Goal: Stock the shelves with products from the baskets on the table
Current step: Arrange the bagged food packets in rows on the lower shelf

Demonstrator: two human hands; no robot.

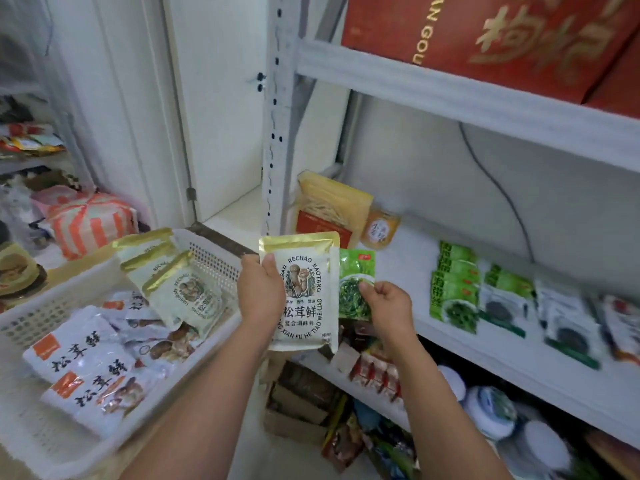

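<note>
1. The person stands with a white basket (214,261) at the left and a white rack at the right. Both bare forearms reach forward.
2. The left hand (261,292) grips a gold-topped pouch (304,306) by its left edge. The thumb lies on the printed front, and the other fingers are behind the pouch, where I cannot see them. The pouch is upright in the air, in front of the edge of the middle shelf (415,268).
3. The right hand (388,306) pinches a green packet (356,278) near its lower right corner, between the thumb and the curled fingers. This packet is also upright in the air. Its left side is hidden behind the pouch, and I cannot tell if the two touch.
4. Inside the basket, three stacked pouches (180,282) of the same kind lean on one another near the far wall. In front of them lie white packets (83,358) with an orange label and black characters.
5. At the back left of the middle shelf stands a yellow packet (329,206), with a small amber jar (379,228) just beside it.
6. Further right on that shelf lies a row of green packets (453,289), then some dark-printed packets (568,317), which are blurred.
7. The shelf above carries a red box (485,39) with gold characters.
8. Below the middle shelf are white-lidded tubs (491,410) and mixed packets, too blurred to tell more.
</note>
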